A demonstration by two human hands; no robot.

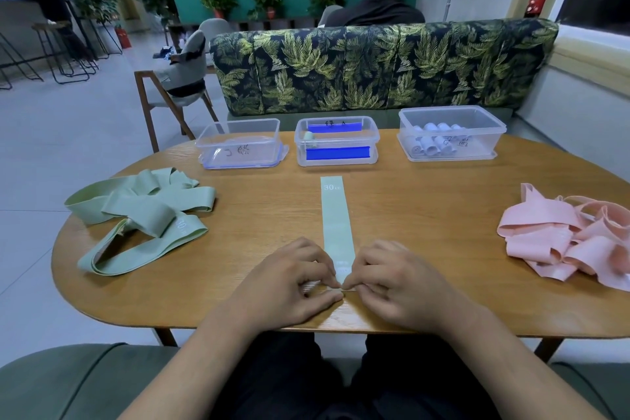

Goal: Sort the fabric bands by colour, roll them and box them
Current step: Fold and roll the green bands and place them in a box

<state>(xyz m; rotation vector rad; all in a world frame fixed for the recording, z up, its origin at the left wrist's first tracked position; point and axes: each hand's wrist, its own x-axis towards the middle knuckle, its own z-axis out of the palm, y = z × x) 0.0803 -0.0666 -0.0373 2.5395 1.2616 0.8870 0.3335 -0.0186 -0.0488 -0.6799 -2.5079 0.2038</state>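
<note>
Two hands at lower centre of frame, fingertips nearly meeting: left hand point(293, 280) and right hand point(392, 280), fingers curled, both pinching near end of band point(335, 215). Band green, flat and straight, running up centre of table point(426, 215) toward middle box point(337, 160). Green pile point(143, 208) at left; pink pile point(572, 242) at right edge. Three clear boxes in a row above centre: left box point(238, 160); middle box holding one green roll point(311, 137); right box point(450, 155) holding pale rolls point(433, 143).
</note>
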